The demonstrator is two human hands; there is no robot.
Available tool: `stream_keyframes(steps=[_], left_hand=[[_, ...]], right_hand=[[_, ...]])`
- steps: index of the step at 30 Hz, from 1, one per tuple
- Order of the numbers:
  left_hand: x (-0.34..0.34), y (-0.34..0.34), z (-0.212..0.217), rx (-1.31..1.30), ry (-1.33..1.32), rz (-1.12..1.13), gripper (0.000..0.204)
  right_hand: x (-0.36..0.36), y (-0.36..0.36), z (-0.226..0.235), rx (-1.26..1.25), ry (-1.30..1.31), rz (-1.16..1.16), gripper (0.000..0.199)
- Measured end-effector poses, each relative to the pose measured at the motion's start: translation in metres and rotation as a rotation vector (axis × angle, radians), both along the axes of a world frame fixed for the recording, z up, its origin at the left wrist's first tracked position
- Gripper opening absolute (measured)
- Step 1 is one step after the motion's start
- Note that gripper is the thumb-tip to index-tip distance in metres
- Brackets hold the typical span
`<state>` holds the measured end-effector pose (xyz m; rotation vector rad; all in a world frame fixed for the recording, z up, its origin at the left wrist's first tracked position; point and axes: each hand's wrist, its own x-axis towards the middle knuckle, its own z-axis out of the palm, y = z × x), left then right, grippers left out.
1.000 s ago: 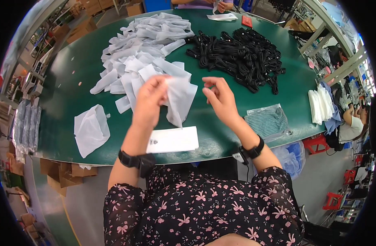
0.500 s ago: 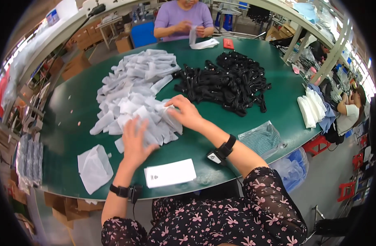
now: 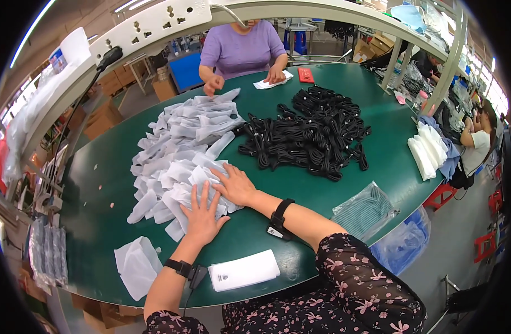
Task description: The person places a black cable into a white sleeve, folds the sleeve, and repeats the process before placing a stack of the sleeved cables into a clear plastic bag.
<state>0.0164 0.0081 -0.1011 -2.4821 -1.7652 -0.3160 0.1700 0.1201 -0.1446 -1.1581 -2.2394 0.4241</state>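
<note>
A long pile of frosted white pouches [image 3: 177, 133] covers the left middle of the green table. On its near right end my left hand [image 3: 202, 221] lies with fingers spread, pressing the pouches. Just right of and beyond it, my right hand [image 3: 236, 186] rests on the same end, fingers stretched out. The hands sit close together, and neither grips anything that I can see. A heap of coiled black cables [image 3: 308, 131] lies to the right of the pouches. In front of me is a stack of white printed paper slips [image 3: 244, 271].
One flat white pouch [image 3: 138, 267] lies near the left front edge. A clear bag with striped contents [image 3: 367, 209] sits at the right front. White bundles [image 3: 428, 150] stand at the right edge. Opposite, a person in purple [image 3: 241, 47] has a hand on white slips [image 3: 273, 79].
My hands have come down onto the pouches and closer together. The view has tilted up. The person opposite has lowered a pouch and now reaches one hand over the pile's far end.
</note>
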Motion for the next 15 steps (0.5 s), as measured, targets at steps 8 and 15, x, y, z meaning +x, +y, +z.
stream_keyframes(steps=[8, 15], left_hand=[[-0.004, 0.003, 0.001, 0.0, 0.023, 0.034, 0.082], [0.005, 0.008, 0.005, -0.017, 0.049, 0.037, 0.082]], right_hand=[[0.053, 0.02, 0.052, 0.198, -0.052, -0.054, 0.051], [0.154, 0.024, 0.042, 0.4, -0.425, -0.571, 0.065]])
